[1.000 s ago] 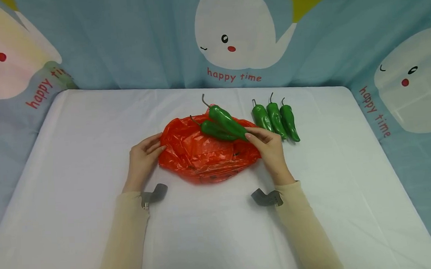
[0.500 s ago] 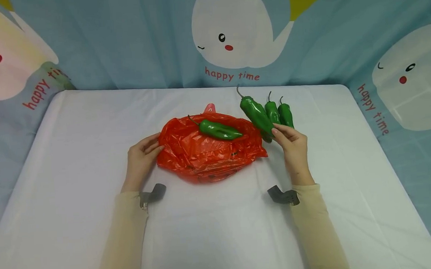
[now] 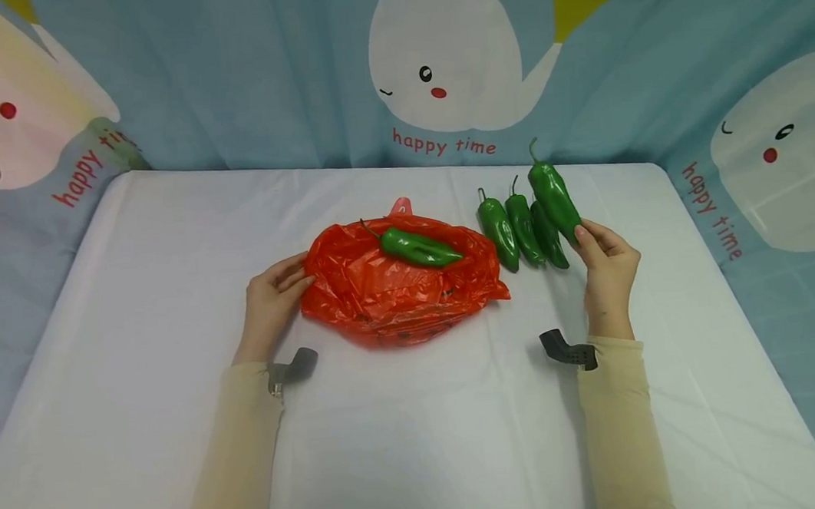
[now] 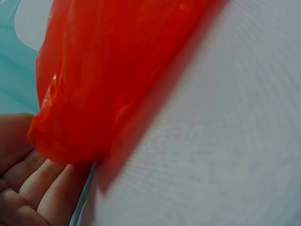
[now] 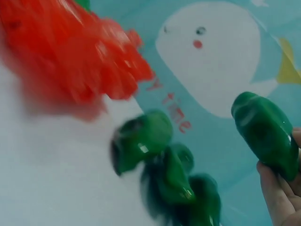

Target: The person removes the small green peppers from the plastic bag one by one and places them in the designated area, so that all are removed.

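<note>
A white-covered table (image 3: 417, 438) fills the lower scene, with a pale blue curtain (image 3: 246, 86) around its far side and ends, printed with white whales (image 3: 459, 44) and red "happy time" lettering. A crumpled red plastic bag (image 3: 389, 294) lies near the middle of the table, one green pepper (image 3: 417, 248) resting on top of it. Just right of the bag, three green peppers (image 3: 525, 229) lie side by side, stems pointing away from the person. The left hand (image 3: 271, 300) holds the bag's left edge between thumb and bent fingers. The right hand (image 3: 609, 267) pinches another pepper (image 3: 553, 193) by its tapered end, thumb against fingertips, stem pointing up and away, raised beside the row of three.
</note>
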### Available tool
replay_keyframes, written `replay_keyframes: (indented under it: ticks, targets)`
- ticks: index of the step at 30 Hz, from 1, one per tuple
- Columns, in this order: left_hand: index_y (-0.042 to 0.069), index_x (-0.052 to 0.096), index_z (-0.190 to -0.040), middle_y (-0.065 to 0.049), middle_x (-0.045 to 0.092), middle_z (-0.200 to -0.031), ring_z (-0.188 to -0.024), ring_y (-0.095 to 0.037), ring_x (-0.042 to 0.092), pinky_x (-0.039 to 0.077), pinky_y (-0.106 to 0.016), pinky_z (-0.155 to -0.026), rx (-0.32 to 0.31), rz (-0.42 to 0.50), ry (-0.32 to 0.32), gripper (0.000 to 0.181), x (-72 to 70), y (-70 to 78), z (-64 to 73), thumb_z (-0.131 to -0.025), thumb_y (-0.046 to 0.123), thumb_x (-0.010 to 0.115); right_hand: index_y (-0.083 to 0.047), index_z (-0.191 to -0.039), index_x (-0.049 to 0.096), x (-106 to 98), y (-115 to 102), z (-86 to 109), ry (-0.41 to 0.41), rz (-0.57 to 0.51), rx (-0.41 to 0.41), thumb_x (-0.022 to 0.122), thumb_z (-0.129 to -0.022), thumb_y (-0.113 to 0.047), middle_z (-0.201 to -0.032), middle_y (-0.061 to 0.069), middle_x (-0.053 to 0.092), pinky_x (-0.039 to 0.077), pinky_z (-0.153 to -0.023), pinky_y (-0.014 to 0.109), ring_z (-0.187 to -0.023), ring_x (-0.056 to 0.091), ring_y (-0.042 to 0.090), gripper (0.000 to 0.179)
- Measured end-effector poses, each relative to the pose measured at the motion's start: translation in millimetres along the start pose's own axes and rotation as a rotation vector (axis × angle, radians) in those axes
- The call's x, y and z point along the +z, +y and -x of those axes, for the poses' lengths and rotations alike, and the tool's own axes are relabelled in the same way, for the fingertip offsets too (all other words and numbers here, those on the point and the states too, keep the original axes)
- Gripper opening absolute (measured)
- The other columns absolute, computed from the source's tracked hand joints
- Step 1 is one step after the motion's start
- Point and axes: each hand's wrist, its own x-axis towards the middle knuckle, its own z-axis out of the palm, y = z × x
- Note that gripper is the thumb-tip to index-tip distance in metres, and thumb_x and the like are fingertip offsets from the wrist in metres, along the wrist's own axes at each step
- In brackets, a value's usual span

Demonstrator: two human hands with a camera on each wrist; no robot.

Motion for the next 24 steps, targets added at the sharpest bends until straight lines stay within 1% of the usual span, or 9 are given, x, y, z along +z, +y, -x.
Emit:
replay_keyframes:
  ticks: [3,6,12,16,19,24]
  targets:
    - [0.004,0.055,-0.132,-0.014,0.055,-0.131,-0.115,-0.026,0.057,0.048,-0.017,-0.088,-0.006,0.001,-0.001,0.043,0.2,0.6,0.5,-0.09,0.009,0.064,0.007,-0.099,0.07,-7,0,-5.1,0.048,-0.008,-0.006,0.072,-0.081,-0.001,-0.097,0.013,0.064,0.055,-0.08,0.023,-0.093,0.065,0.02,0.02]
    - [0.004,0.055,-0.132,-0.015,0.055,-0.131,-0.115,-0.026,0.057,0.048,-0.016,-0.088,-0.008,0.002,-0.002,0.043,0.2,1.4,0.9,-0.091,0.01,0.063,0.008,-0.098,0.07,-12,1,-8.1,0.087,-0.027,0.006,0.072,-0.08,0.0,-0.096,0.013,0.064,0.055,-0.079,0.023,-0.092,0.064,0.02,0.02]
    - [0.004,0.055,-0.132,-0.013,0.055,-0.132,-0.115,-0.026,0.057,0.048,-0.016,-0.087,-0.001,0.007,0.001,0.043,-0.1,-0.3,0.7,-0.091,0.011,0.064,0.008,-0.099,0.07,-17,4,-11.6,0.111,-0.031,0.028,0.072,-0.08,0.0,-0.097,0.013,0.063,0.055,-0.079,0.022,-0.091,0.064,0.019,0.02]
    - [0.004,0.055,-0.132,-0.013,0.055,-0.131,-0.115,-0.026,0.057,0.048,-0.017,-0.088,0.001,-0.006,0.001,0.043,0.0,-1.5,0.1,-0.091,0.012,0.063,0.007,-0.098,0.07,-20,8,-13.6,0.138,-0.039,0.053,0.071,-0.08,0.002,-0.098,0.013,0.062,0.055,-0.079,0.022,-0.093,0.063,0.019,0.018]
    - [0.004,0.054,-0.133,-0.014,0.056,-0.13,-0.115,-0.026,0.057,0.048,-0.017,-0.088,0.001,-0.009,0.002,0.043,0.3,-1.9,0.0,-0.091,0.012,0.063,0.007,-0.098,0.071,-22,11,-15.1,0.16,-0.029,0.064,0.07,-0.081,0.003,-0.099,0.012,0.062,0.054,-0.08,0.022,-0.095,0.063,0.019,0.018]
    - [0.004,0.055,-0.132,-0.014,0.057,-0.128,-0.114,-0.026,0.058,0.048,-0.017,-0.087,0.008,0.0,0.004,0.043,0.9,-1.9,0.1,-0.091,0.011,0.063,0.005,-0.098,0.071,-26,16,-16.2,0.188,0.027,0.058,0.07,-0.081,0.002,-0.097,0.009,0.064,0.054,-0.081,0.02,-0.096,0.062,0.02,0.018]
